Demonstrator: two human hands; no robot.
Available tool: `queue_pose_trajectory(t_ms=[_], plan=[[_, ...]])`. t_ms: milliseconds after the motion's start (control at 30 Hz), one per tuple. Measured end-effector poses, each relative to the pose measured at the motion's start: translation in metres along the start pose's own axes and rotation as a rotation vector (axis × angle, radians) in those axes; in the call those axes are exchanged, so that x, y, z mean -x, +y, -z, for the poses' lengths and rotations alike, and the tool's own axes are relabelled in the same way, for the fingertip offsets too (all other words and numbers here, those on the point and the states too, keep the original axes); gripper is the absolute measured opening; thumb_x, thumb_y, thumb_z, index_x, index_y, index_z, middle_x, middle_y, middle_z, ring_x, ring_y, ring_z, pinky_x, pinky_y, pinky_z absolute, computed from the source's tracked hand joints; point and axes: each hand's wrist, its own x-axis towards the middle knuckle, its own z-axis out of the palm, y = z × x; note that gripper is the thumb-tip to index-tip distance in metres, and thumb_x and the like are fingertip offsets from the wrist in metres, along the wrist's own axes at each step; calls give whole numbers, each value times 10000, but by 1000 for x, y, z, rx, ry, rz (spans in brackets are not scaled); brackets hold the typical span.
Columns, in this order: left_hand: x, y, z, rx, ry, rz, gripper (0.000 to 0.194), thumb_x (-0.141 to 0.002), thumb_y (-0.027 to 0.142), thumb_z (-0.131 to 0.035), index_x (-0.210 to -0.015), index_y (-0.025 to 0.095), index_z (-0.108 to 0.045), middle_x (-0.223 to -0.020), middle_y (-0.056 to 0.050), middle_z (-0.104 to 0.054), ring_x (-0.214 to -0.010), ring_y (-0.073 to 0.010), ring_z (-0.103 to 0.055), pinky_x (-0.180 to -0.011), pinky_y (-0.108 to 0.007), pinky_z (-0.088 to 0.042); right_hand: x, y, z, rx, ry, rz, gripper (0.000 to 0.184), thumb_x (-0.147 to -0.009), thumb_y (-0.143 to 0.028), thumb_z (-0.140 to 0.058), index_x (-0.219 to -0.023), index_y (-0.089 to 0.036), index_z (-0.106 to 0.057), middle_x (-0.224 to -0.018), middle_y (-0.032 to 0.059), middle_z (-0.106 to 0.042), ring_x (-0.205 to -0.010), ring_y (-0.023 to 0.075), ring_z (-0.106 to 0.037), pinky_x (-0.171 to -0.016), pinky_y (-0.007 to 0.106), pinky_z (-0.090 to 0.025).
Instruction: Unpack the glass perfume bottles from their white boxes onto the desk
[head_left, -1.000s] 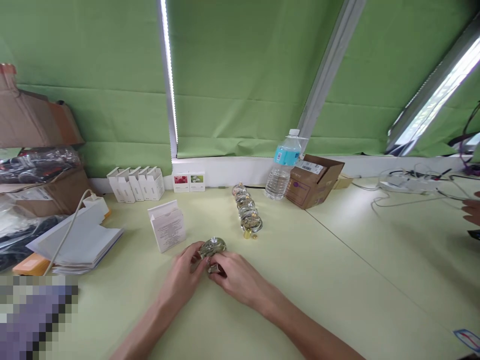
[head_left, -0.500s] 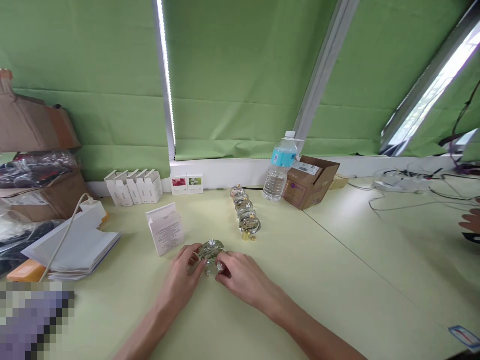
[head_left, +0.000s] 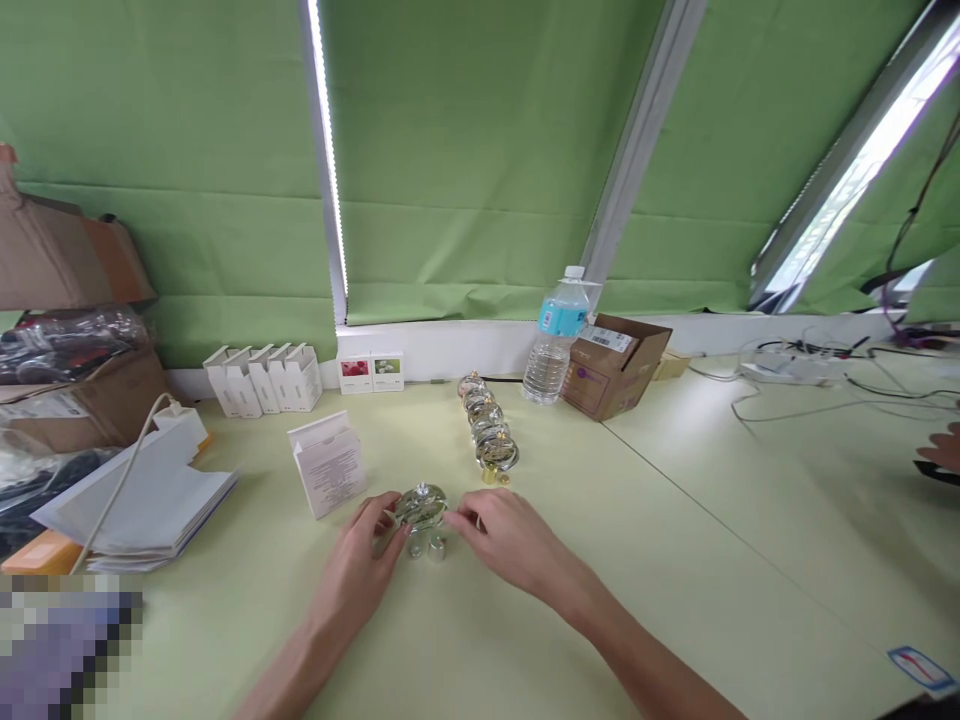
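Observation:
A round, clear glass perfume bottle (head_left: 422,508) with a silver spray top rests on the table before me. My left hand (head_left: 369,540) grips its left side between thumb and fingers. At the bottle's right edge, the fingertips of my right hand (head_left: 501,535) are curled in and appear to take hold of the rim. Just in front of the bottle stands a small silver cap (head_left: 436,548), with a tiny clear or silver round piece (head_left: 416,550) to its left. An opened white carton (head_left: 328,465) printed with small text stands behind my left hand.
A row of similar perfume bottles (head_left: 491,425) runs away from me. Behind are white cartons (head_left: 262,382), two picture boxes (head_left: 371,373), a water bottle (head_left: 553,340) and a cardboard box (head_left: 615,370). Papers (head_left: 165,510) lie left; cables (head_left: 795,365) and another person's hand (head_left: 943,450) are right.
My right hand has let go of the silver cap, which now stands on the table, and has moved up and right to the bottle's edge. My left hand stays on the bottle.

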Motion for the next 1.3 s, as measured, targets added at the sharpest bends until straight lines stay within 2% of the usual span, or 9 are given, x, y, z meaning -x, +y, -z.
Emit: queue_pose_trajectory(t_ms=[100, 167, 267, 367, 600, 800, 1033, 1167, 1300], plan=[[0, 1, 1, 2, 6, -8, 311, -873, 429, -493, -1122, 255, -558, -970, -38, -645, -831, -191, -614, -769, -354, -505, -3, 0, -1, -95, 100, -15, 239, -911, -375, -473, -968, -213, -639, -897, 34, -682, -754, 170, -595, -679, 269, -396], [0, 1, 1, 8, 3, -6, 316, -872, 434, -491, -1124, 255, -560, -971, -38, -653, -828, -192, -621, -765, -354, -509, -4, -2, -4, -168, 130, 1, 313, -878, -350, -533, -1167, -235, -573, -1098, 45, -648, -803, 164, -600, -745, 277, -428], [0, 1, 2, 18, -3, 5, 333, -874, 439, -486, -1144, 256, -553, -980, -42, -661, -842, -198, -630, -769, -362, -511, -6, -5, -9, -245, 119, 48, 426, -854, -323, -563, -1272, -253, -510, -1230, 51, -586, -766, 144, -599, -742, 271, -458], [0, 0, 3, 35, -15, 0, 324, -879, 434, -482, -1138, 252, -551, -974, -42, -664, -848, -197, -632, -785, -366, -508, -11, -6, -12, -286, 97, 92, 428, -828, -307, -595, -1248, -237, -546, -1174, 54, -611, -736, 137, -598, -722, 260, -466], [-1, 0, 6, 49, -22, 38, 359, -870, 475, -487, -1140, 245, -540, -1032, -63, -651, -878, -205, -627, -765, -361, -510, -24, -1, -15, -290, 80, 131, 304, -811, -239, -612, -1112, -213, -648, -1008, 31, -678, -724, 135, -578, -681, 234, -448], [-2, -4, 7, 51, 68, 58, 423, -848, 538, -491, -1127, 228, -561, -997, -74, -646, -847, -218, -628, -715, -364, -510, -30, -1, -12, -211, 74, 107, 302, -831, -248, -607, -1124, -187, -646, -1019, 51, -684, -750, 147, -593, -717, 241, -442], [-4, -5, 8, 77, 76, 46, 413, -844, 537, -495, -1089, 216, -581, -968, -72, -638, -806, -211, -615, -714, -362, -505, -41, -2, -9, -31, 86, 73, 293, -866, -248, -571, -1145, -178, -628, -1079, 73, -670, -939, 190, -612, -819, 252, -414], [-4, -3, 6, 78, 64, 40, 366, -844, 516, -504, -1041, 222, -596, -982, -68, -634, -785, -200, -597, -723, -361, -500, -60, 3, -9, 29, 84, 37, 259, -867, -217, -571, -1114, -166, -630, -1076, 95, -667, -1027, 218, -597, -859, 267, -400], [-4, -5, 6, 73, 62, 22, 332, -853, 496, -500, -1010, 224, -605, -963, -58, -636, -774, -190, -591, -735, -357, -500, -95, 11, -9, 86, 76, -29, 193, -873, -183, -568, -1044, -126, -639, -1058, 131, -658, -1046, 244, -596, -863, 303, -419]])
